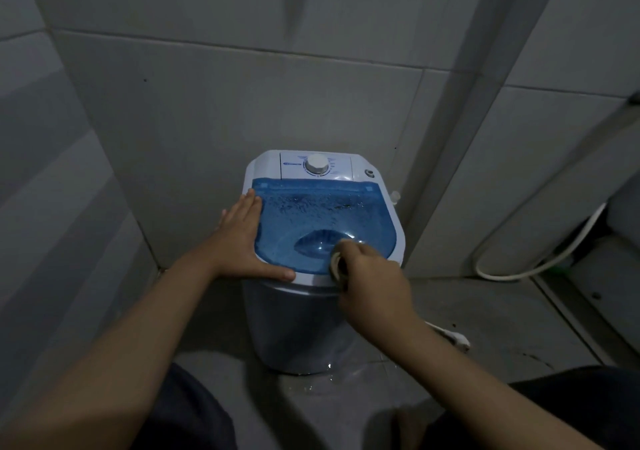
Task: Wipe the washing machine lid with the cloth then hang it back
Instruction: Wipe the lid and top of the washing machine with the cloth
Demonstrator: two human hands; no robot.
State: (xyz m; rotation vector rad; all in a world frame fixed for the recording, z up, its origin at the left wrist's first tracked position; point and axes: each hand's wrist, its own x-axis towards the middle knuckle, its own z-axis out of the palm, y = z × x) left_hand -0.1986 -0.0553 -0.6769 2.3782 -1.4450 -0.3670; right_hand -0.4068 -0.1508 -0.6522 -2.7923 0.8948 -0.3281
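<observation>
A small white washing machine (294, 321) stands on the floor against the tiled wall. Its translucent blue lid (311, 214) is closed and speckled with water drops. My left hand (242, 238) lies flat and open on the lid's left edge, fingers spread. My right hand (370, 273) is closed around a bunched pale cloth (336, 262) and presses it on the lid's front right rim, beside the oval handle recess (315, 245).
A white control panel with a round dial (317, 164) sits behind the lid. A white hose (540, 262) loops down the wall at the right. A white plug (457, 339) lies on the wet floor. My knees fill the bottom of the view.
</observation>
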